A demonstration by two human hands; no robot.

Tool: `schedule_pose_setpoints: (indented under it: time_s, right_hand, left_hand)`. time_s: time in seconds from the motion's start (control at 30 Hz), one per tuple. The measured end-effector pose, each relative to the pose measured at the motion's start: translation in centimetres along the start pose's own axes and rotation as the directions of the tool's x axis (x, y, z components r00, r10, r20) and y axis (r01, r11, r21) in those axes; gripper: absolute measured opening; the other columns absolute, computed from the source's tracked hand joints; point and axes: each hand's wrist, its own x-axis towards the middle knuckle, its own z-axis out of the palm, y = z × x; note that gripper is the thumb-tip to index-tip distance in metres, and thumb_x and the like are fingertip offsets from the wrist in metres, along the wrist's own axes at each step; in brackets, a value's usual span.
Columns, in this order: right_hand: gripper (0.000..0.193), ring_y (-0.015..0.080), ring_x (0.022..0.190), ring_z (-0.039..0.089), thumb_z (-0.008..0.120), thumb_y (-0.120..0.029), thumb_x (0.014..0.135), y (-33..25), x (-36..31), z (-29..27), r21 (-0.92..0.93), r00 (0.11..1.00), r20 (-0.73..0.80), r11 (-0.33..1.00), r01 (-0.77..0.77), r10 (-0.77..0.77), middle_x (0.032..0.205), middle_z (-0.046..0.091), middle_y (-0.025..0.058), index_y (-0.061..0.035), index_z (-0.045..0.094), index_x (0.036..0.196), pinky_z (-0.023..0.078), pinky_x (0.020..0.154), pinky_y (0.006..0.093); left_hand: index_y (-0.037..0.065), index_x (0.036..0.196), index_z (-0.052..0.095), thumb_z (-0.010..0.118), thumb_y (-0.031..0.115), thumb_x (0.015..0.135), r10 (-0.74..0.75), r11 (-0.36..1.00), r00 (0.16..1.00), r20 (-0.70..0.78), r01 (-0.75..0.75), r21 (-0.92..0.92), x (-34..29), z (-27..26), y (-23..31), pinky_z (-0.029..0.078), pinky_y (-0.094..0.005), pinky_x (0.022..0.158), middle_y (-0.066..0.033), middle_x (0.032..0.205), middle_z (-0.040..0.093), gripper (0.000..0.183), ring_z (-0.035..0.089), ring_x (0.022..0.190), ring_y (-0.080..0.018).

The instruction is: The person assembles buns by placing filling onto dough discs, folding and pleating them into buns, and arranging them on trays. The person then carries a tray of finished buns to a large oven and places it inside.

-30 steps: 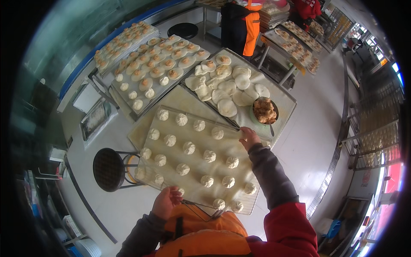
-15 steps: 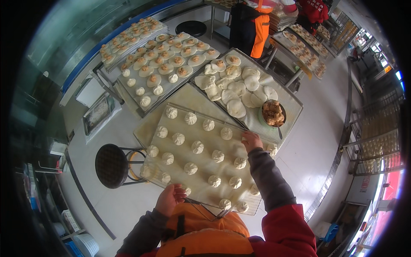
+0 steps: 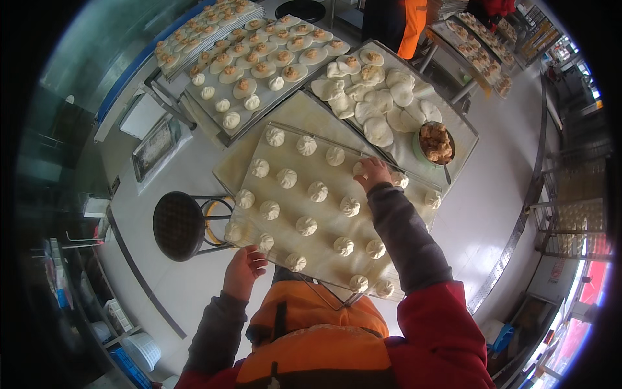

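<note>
A tray lined with pale paper holds rows of white pleated buns. At its far side my right hand has its fingers closed round a bun, which is partly covered by them. Other buns sit just right of that hand. My left hand is at the near left edge of the tray, just below a bun. Its fingers are loosely bent and slightly apart, with nothing seen in them.
Behind stands a tray of flat dough rounds beside a bowl of brown filling with a spoon. Far left, another tray carries filling-topped rounds. A black stool stands left. A co-worker in an orange apron is behind.
The view has shifted, so the trays sit higher in it. My right hand has moved left to a neighbouring bun. My left hand has slid left along the tray's near edge.
</note>
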Motion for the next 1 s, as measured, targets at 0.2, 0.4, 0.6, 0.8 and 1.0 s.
schedule_pose_setpoints:
  time_s: [0.2, 0.4, 0.6, 0.8, 1.0]
  right_hand:
    - [0.05, 0.0358, 0.109, 0.053, 0.075, -0.02, 0.068, 0.2, 0.2, 0.6, -0.001, 0.997, -0.075, 1.0, 0.017, -0.017, 0.114, 0.059, 0.0143, -0.0091, 0.061, 0.115, 0.044, 0.096, 0.0429]
    - [0.053, 0.0333, 0.108, 0.057, 0.075, -0.028, 0.069, 2.0, 0.6, 0.0, 0.331, 0.957, 0.075, 0.898, -0.288, 0.28, 0.113, 0.063, 0.0148, -0.011, 0.063, 0.117, 0.046, 0.095, 0.0408]
    - [0.065, 0.0377, 0.115, 0.051, 0.076, -0.024, 0.072, -1.0, -0.5, 0.0, -0.004, 0.994, -0.032, 0.994, -0.106, 0.106, 0.121, 0.059, 0.0138, -0.0123, 0.051, 0.13, 0.041, 0.099, 0.0462]
    - [0.04, 0.0324, 0.103, 0.061, 0.069, -0.018, 0.084, -5.6, -12.2, -8.4, 0.134, 0.958, -0.282, 0.991, -0.018, 0.056, 0.114, 0.064, 0.0131, -0.0077, 0.058, 0.121, 0.05, 0.087, 0.0396]
    - [0.035, 0.0221, 0.096, 0.065, 0.063, 0.001, 0.083, -10.8, -26.2, -6.3, 0.303, 0.837, -0.227, 0.853, -0.425, 0.497, 0.106, 0.066, 0.0108, -0.0047, 0.06, 0.117, 0.053, 0.079, 0.0322]
  left_hand:
    - [0.005, 0.117, 0.051, 0.044, 0.032, 0.099, 0.077, 0.997, 0.997, -0.016, -0.077, -0.03, 1.4, -3.1, 2.2, 0.048, -0.0303, 0.073, -0.0063, 0.094, 0.06, 0.034, 0.059, 0.084, -0.0175]
    - [0.006, 0.118, 0.053, 0.044, 0.03, 0.099, 0.094, 0.995, 0.995, 0.027, -0.095, 0.021, 2.1, -3.7, 2.9, 0.048, -0.0292, 0.074, -0.0064, 0.095, 0.06, 0.033, 0.059, 0.083, -0.0166]
    - [0.007, 0.119, 0.053, 0.048, 0.021, 0.099, 0.223, 0.816, 0.956, 0.192, -0.291, 0.499, 2.2, -0.7, 0.8, 0.048, -0.0267, 0.073, -0.0047, 0.099, 0.063, 0.024, 0.061, 0.086, -0.0139]
    - [0.002, 0.11, 0.058, 0.061, 0.01, 0.09, 0.311, 0.38, 0.787, 0.533, -0.616, 0.69, 2.4, 4.5, -0.8, 0.05, -0.0306, 0.069, -0.0107, 0.098, 0.065, 0.021, 0.064, 0.087, -0.0207]
    - [0.002, 0.112, 0.058, 0.069, 0.005, 0.075, 0.229, 0.035, 0.402, 0.886, -0.913, 0.406, 4.6, 11.3, -3.7, 0.048, -0.0401, 0.088, -0.0165, 0.112, 0.059, 0.038, 0.057, 0.106, -0.0335]
